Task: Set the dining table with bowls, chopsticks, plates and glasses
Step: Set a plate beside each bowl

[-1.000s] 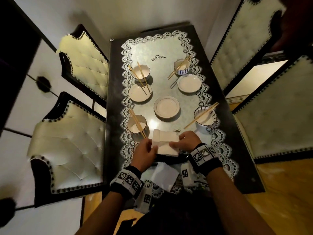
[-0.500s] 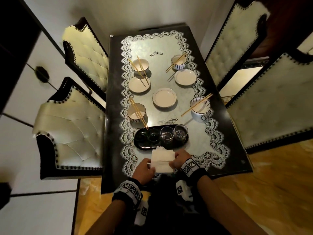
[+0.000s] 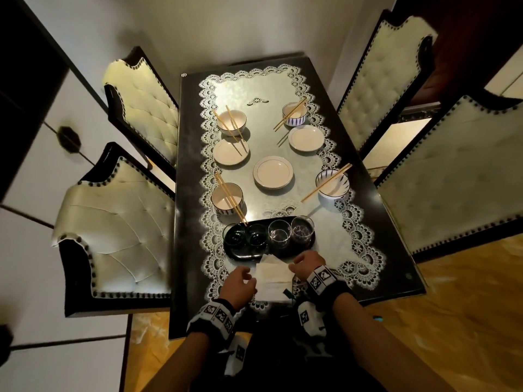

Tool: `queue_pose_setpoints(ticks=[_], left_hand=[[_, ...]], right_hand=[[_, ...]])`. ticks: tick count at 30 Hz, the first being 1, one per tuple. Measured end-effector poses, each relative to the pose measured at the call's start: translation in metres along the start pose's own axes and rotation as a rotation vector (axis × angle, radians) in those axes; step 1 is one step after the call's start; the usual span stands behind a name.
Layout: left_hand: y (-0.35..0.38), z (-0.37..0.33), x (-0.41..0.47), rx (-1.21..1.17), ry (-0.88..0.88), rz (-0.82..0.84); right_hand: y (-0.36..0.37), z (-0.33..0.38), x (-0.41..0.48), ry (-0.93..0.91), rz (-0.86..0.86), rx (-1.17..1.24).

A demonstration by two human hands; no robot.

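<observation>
Both my hands hold a folded white napkin [image 3: 274, 274] over the table's near end: my left hand [image 3: 237, 287] pinches its left edge, my right hand [image 3: 307, 263] its upper right corner. Just beyond lies a black tray [image 3: 242, 253] with several glasses [image 3: 279, 232]. Further along the lace cloth stand several bowls with chopsticks across them, the near left bowl [image 3: 227, 198], the near right bowl [image 3: 332, 183], and two far ones. Three plates lie among them, one plate [image 3: 273, 173] in the middle.
The dark table [image 3: 186, 193] has two cream tufted chairs on the left [image 3: 119, 227] and two on the right [image 3: 452, 176]. A wall closes the far end. Wooden floor shows at the lower right.
My view has pulled back from the table, uncovering the tray of glasses. Both hands drew the napkin toward the near edge, and my right hand shifted to its upper corner.
</observation>
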State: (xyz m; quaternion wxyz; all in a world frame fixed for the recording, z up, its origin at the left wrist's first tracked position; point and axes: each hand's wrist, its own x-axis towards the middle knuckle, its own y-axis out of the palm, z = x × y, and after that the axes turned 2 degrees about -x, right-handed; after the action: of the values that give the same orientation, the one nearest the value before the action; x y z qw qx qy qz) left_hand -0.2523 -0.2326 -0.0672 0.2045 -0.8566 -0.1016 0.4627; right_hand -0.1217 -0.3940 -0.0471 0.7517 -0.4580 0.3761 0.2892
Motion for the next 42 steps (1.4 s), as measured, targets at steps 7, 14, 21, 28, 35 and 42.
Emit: queue_pose_setpoints(ticks=[7, 14, 21, 28, 35, 42], left_hand=[[-0.019, -0.030, -0.016, -0.056, 0.149, -0.095], [-0.011, -0.064, -0.048, -0.069, 0.218, -0.042], [0.014, -0.102, -0.072, -0.017, 0.245, -0.004], [0.045, -0.137, -0.079, 0.065, 0.261, 0.033], [0.079, -0.148, -0.088, 0.209, 0.261, -0.015], [0.103, -0.155, -0.089, 0.228, 0.246, -0.005]], right_hand=[[-0.029, 0.013, -0.025, -0.118, -0.062, 0.138], [-0.046, -0.011, -0.056, -0.111, -0.161, 0.384], [-0.047, -0.043, -0.076, -0.032, -0.231, 0.543], [-0.060, -0.078, -0.082, 0.050, -0.272, 0.664], [-0.073, -0.112, -0.087, 0.120, -0.349, 0.703], [-0.080, -0.129, -0.082, 0.189, -0.395, 0.689]])
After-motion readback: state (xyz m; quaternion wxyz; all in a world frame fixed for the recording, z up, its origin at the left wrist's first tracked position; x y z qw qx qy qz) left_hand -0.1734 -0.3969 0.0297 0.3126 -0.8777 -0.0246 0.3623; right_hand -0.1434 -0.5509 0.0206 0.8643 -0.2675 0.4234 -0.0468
